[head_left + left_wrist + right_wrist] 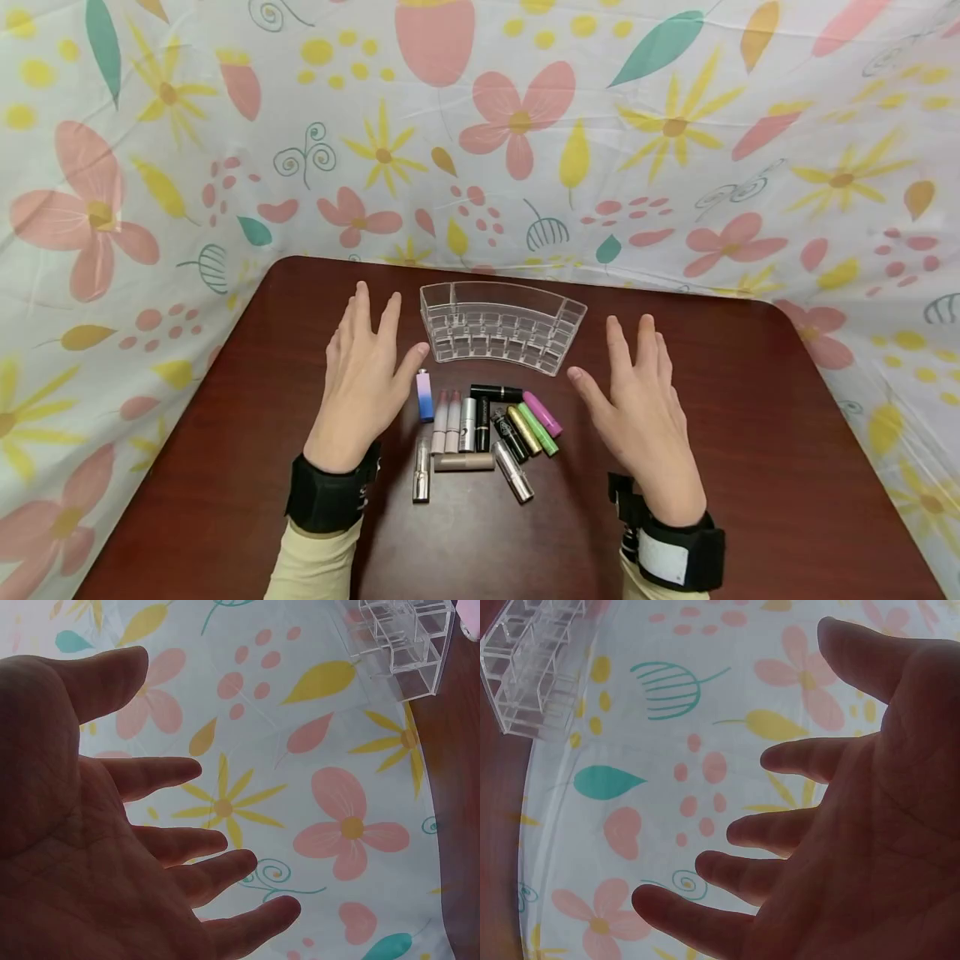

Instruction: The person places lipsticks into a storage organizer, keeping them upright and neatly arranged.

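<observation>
My left hand (360, 383) is held with spread fingers at the left of a clear, curved lipstick organizer (502, 293), holding nothing. On the other side my right hand (645, 417) stays spread in the same way, also holding nothing. Several lipstick tubes lie in a cluster between the hands: a purple-blue tube (425, 398) nearest the left thumb, a magenta tube (542, 414) and a green tube (538, 429) toward the right hand. A taupe tube (464, 462) lies crosswise below, flanked by two silver-based tubes, the left one (422, 471) and the right one (513, 472).
Everything lies on a dark reddish-brown table (750, 467) with rounded far corners. A white floral cloth (480, 192) hangs behind it and along both sides. Black straps, such as the left wristband (330, 497), circle both wrists.
</observation>
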Demonstrator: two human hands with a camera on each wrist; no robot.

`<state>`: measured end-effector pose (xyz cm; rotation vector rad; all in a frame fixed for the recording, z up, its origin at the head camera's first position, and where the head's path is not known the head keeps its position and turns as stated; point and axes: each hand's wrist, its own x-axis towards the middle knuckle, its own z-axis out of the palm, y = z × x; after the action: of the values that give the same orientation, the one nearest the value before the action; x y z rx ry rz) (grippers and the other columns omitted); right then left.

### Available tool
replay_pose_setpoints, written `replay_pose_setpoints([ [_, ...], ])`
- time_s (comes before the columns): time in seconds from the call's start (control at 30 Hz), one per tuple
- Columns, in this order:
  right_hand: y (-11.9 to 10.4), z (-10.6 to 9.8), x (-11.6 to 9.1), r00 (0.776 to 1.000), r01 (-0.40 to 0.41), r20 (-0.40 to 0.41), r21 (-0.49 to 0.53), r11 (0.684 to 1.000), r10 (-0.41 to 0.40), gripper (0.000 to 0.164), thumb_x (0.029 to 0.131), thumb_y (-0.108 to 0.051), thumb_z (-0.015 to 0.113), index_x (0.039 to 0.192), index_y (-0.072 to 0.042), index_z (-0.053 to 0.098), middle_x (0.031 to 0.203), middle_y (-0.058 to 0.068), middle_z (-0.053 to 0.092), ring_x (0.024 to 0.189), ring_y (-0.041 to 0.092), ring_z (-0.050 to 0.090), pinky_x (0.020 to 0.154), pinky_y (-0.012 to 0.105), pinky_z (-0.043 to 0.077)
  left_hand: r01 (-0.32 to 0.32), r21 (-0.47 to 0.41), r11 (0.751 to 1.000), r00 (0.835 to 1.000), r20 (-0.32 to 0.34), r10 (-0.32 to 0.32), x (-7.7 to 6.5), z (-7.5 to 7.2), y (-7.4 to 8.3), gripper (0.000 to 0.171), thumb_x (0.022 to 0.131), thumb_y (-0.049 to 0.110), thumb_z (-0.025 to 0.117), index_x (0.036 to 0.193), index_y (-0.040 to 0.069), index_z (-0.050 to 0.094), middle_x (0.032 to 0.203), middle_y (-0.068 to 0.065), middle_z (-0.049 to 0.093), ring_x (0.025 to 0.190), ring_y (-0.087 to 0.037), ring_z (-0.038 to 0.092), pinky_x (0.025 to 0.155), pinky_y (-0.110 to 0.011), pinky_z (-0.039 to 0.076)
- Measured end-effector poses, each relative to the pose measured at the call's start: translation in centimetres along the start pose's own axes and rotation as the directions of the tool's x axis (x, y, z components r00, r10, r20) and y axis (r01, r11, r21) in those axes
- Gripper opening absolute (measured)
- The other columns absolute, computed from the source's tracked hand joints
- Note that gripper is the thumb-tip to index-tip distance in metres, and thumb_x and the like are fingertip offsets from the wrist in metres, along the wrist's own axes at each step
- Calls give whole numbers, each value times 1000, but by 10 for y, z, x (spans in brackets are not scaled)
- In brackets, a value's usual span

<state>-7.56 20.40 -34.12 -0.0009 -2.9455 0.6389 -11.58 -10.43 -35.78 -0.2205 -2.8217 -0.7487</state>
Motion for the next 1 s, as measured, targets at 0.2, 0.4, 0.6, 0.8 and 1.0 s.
replay_pose_setpoints([
  [0.2, 1, 0, 0, 1000, -8, 12, -2, 1000, 8, 83, 102, -58, 49, 165, -18, 12, 171, 21, -5, 156, 49, 5, 104, 79, 29, -3, -9, 1000, 1000, 17, 3, -1, 4, 2, 75, 101, 43, 61, 161, 14, 28, 172, -19, 0, 157, -44, 12, 117, -72, 21],
  [0.4, 3, 1, 0, 1000, -3, 15, -2, 1000, 3, 81, 103, -56, 49, 165, -18, 13, 171, 22, 1, 156, 48, 10, 106, 79, 28, -21, -14, 1000, 999, 41, 21, 0, 9, 8, 74, 101, 43, 60, 161, 14, 28, 171, -20, 7, 154, -44, 21, 118, -70, 21],
  [0.6, 3, 2, -1, 1000, 27, 2, -4, 1000, -27, 79, 102, -56, 50, 165, -24, 14, 168, 23, 19, 145, 52, 32, 98, 75, 39, -111, -7, 994, 993, 49, 111, 1, 18, 21, 68, 102, 42, 59, 159, 14, 34, 167, -20, 24, 144, -44, 41, 118, -66, 29],
  [0.8, -2, 5, 1, 995, 94, -27, -17, 995, -94, 73, 102, -50, 55, 163, -23, 25, 156, 20, 43, 137, 43, 50, 90, 67, 49, -227, 33, 973, 974, 16, 226, 2, 27, 38, 61, 103, 40, 59, 155, 13, 42, 158, -17, 42, 136, -38, 52, 111, -58, 42],
  [1.0, -10, 38, 19, 983, 182, 22, -4, 983, -182, 62, 100, -45, 63, 153, -18, 47, 137, 15, 63, 114, 36, 68, 81, 58, 57, -295, 90, 951, 955, 73, 289, 4, 58, 42, 54, 100, 37, 65, 147, 14, 53, 141, -11, 60, 127, -30, 62, 99, -53, 53],
])
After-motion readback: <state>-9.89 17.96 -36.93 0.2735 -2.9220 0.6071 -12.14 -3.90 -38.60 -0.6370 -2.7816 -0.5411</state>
